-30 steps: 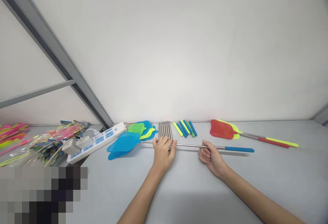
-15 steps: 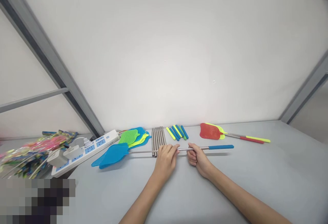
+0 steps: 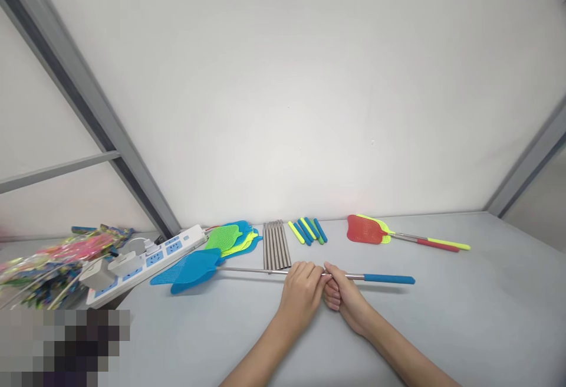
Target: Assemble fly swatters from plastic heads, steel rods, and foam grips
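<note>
A blue fly swatter [image 3: 389,279] with a metal telescopic rod lies crosswise in both hands, its blue grip pointing right. My left hand [image 3: 304,287] is closed over the middle of the rod. Right beside it, my right hand [image 3: 342,289] is closed on the same rod, thumb along the top. At the rod's left end is a blue swatter head [image 3: 198,269], with another blue mesh piece showing beneath it. Behind the hands lie several metal rods [image 3: 276,245] in a row and several blue, yellow and green grips [image 3: 308,230].
Green, yellow and blue swatter heads [image 3: 234,238] lie at the back left. A red swatter [image 3: 365,230] and a yellow one overlap at the back right. To the left are a white power strip [image 3: 154,260] with plugs and a heap of colourful plastic packaging [image 3: 66,257].
My two hands have come together on the rod, the left sliding right to meet the right. The swatter sits slightly lower, and its grip end is farther right.
</note>
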The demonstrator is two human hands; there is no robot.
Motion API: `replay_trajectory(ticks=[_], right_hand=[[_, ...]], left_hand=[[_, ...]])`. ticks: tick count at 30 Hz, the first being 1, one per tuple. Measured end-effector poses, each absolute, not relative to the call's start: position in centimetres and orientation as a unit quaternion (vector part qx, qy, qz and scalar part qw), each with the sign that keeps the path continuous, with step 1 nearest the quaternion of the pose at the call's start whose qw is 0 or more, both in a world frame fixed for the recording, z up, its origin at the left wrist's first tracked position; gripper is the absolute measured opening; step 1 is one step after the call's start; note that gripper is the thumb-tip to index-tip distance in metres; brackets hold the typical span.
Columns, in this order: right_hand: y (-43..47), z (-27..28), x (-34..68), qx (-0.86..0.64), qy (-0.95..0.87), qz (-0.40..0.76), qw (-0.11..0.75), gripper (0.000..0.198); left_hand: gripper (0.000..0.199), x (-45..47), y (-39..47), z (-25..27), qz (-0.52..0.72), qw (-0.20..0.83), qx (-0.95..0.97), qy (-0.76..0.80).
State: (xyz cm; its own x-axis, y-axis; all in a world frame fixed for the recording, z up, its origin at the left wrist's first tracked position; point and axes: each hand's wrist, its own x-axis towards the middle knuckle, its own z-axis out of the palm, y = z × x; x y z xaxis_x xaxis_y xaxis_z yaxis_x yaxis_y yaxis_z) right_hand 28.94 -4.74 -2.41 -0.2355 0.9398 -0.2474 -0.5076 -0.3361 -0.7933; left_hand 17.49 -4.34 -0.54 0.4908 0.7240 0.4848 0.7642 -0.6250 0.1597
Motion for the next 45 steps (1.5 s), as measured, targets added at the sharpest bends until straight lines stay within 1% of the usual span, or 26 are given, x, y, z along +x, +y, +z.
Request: replay_trajectory(ticks=[9, 16, 29, 35, 45], right_hand=[[-5.0, -2.0, 29.2, -0.381, -0.304, 0.719, 0.496, 0.044], [-5.0, -2.3, 29.4, -0.366, -0.314, 0.722, 0.496, 0.042], [-5.0, -2.2, 29.2, -0.379, -0.312, 0.717, 0.495, 0.044], [-4.7, -2.7, 29.2, -0.373, -0.308, 0.716, 0.503, 0.044], [-5.1, -2.4, 29.3, -0.347, -0.326, 0.726, 0.496, 0.041]], left_hand=[[0.023, 17.2, -4.1, -0.5, -0.26, 0.05, -0.867, -0.422], [0.026, 16.9, -3.9, -0.7, -0.282, 0.058, -0.855, -0.431], [0.03, 17.1, -4.0, 0.3, -0.307, 0.003, -0.841, -0.446], [0.028, 17.1, -3.9, 0.5, -0.292, -0.049, -0.84, -0.454], [0.022, 17.2, -4.6, 0.9, -0.243, -0.021, -0.853, -0.461]])
